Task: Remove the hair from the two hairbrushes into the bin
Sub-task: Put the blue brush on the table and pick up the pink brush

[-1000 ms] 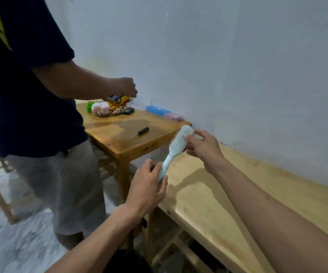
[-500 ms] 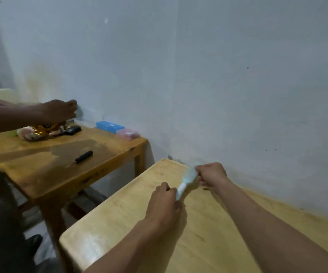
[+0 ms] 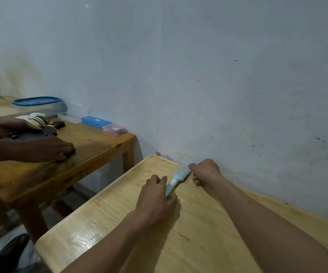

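A pale blue hairbrush (image 3: 179,177) lies low over the light wooden table (image 3: 104,219), near the wall. My left hand (image 3: 156,196) is closed around its handle. My right hand (image 3: 205,172) pinches at the bristle side of the brush head, fingers curled. I cannot make out any hair on the bristles. No second hairbrush and no bin are in view.
A darker wooden table (image 3: 92,146) stands to the left with a blue case (image 3: 95,121), a pink box (image 3: 114,129) and a blue-lidded container (image 3: 38,102). Another person's hands (image 3: 41,148) work on dark objects there. The white wall runs along the far edge.
The view has swung right and down. The brush and both my hands have dropped from mid-air to just above the light table near the wall. The other person's hands lowered to their table.
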A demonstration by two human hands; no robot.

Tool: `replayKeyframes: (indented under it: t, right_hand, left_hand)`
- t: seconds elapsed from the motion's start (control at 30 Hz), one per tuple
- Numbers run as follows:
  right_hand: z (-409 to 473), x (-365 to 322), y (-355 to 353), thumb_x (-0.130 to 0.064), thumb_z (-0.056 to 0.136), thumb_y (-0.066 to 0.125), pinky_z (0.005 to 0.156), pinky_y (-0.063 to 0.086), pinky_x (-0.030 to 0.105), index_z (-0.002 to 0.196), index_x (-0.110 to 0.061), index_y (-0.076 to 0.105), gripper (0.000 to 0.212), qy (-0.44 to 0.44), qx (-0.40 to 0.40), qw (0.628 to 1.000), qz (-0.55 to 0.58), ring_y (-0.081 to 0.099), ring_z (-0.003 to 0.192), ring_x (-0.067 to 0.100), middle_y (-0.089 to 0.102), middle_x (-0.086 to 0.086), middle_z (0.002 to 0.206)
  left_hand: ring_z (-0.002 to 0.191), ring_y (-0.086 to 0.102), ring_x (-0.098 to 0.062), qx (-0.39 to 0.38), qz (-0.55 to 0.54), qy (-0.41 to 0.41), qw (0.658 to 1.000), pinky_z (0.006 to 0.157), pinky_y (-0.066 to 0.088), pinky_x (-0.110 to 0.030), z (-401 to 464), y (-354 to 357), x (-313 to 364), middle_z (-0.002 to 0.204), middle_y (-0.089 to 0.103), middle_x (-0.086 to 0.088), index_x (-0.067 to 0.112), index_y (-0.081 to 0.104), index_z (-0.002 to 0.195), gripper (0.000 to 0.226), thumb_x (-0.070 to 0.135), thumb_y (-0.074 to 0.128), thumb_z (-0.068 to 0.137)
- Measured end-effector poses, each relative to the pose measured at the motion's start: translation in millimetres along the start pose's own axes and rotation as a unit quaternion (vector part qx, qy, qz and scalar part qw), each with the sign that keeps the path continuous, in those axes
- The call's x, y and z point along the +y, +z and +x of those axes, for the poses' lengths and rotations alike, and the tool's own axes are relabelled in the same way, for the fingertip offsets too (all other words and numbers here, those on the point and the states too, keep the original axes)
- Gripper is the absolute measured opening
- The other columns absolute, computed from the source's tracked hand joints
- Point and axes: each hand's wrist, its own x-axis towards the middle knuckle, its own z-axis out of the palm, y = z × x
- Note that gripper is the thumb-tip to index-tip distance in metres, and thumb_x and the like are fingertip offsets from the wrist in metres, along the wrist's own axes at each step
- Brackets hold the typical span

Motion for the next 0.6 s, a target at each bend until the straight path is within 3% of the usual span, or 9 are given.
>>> replayKeyframes:
  t: [0.1, 0.17, 0.27, 0.37, 0.47, 0.6]
  right_hand:
    - [-9.6, -3.9, -22.3, -0.019, 0.096, 0.066, 0.066, 0.065, 0.040, 0.108, 0.006, 0.069, 0.028, -0.006, -0.009, 0.999, -0.043, 0.065, 0.059, 0.029, 0.072, 0.019, 0.080]
    - [-17.7, -6.0, -40.1, -0.021, 0.096, 0.066, 0.078, 0.066, 0.048, 0.107, 0.004, 0.069, 0.027, -0.013, -0.009, 0.998, -0.065, 0.069, 0.065, 0.029, 0.075, 0.019, 0.086]
    - [-36.7, -8.2, -71.8, -0.017, 0.096, 0.068, 0.064, 0.064, 0.037, 0.112, 0.006, 0.068, 0.028, -0.032, -0.014, 0.997, -0.070, 0.071, 0.066, 0.025, 0.073, 0.017, 0.092]
    - [-63.6, -9.5, -113.3, -0.016, 0.096, 0.067, 0.054, 0.057, 0.030, 0.113, 0.004, 0.068, 0.027, -0.048, -0.018, 0.990, -0.133, 0.071, 0.066, 0.025, 0.074, 0.016, 0.099]
    - [-89.7, -2.6, -164.6, -0.018, 0.095, 0.068, 0.060, 0.062, 0.032, 0.108, 0.005, 0.070, 0.026, -0.045, -0.006, 0.970, -0.239, 0.074, 0.069, 0.028, 0.077, 0.016, 0.098]
    - [-121.2, 22.9, -236.6, -0.023, 0.092, 0.074, 0.072, 0.065, 0.039, 0.101, 0.004, 0.069, 0.029, 0.004, 0.028, 0.923, -0.384, 0.076, 0.087, 0.032, 0.074, 0.016, 0.097]
  left_hand:
    - [0.124, 0.041, -0.020, 0.034, 0.021, 0.009, 0.999, 0.102, 0.040, -0.032, -2.9, -3.8, 9.3, 0.144, 0.042, -0.005, 0.020, 0.037, 0.148, 0.064, 0.048, 0.053, 0.093]
    - [0.121, 0.041, -0.019, 0.060, 0.017, 0.026, 0.998, 0.100, 0.040, -0.031, -6.7, -3.4, 22.9, 0.140, 0.044, -0.003, 0.020, 0.041, 0.144, 0.061, 0.050, 0.054, 0.092]
    - [0.116, 0.045, -0.019, 0.063, -0.005, 0.073, 0.995, 0.094, 0.042, -0.031, -16.1, 3.7, 58.0, 0.130, 0.051, -0.002, 0.018, 0.050, 0.134, 0.053, 0.048, 0.055, 0.091]
    - [0.104, 0.056, -0.021, -0.005, -0.055, 0.105, 0.993, 0.083, 0.049, -0.035, -31.4, 19.2, 104.7, 0.119, 0.058, -0.003, 0.017, 0.057, 0.122, 0.044, 0.047, 0.057, 0.090]
    - [0.095, 0.060, -0.023, -0.080, -0.080, 0.126, 0.986, 0.078, 0.051, -0.038, -55.8, 41.6, 157.2, 0.114, 0.059, -0.003, 0.017, 0.058, 0.116, 0.045, 0.053, 0.057, 0.089]
    - [0.091, 0.060, -0.026, -0.164, -0.060, 0.160, 0.972, 0.071, 0.046, -0.036, -95.9, 66.6, 221.4, 0.100, 0.061, -0.005, 0.015, 0.057, 0.097, 0.050, 0.063, 0.051, 0.088]
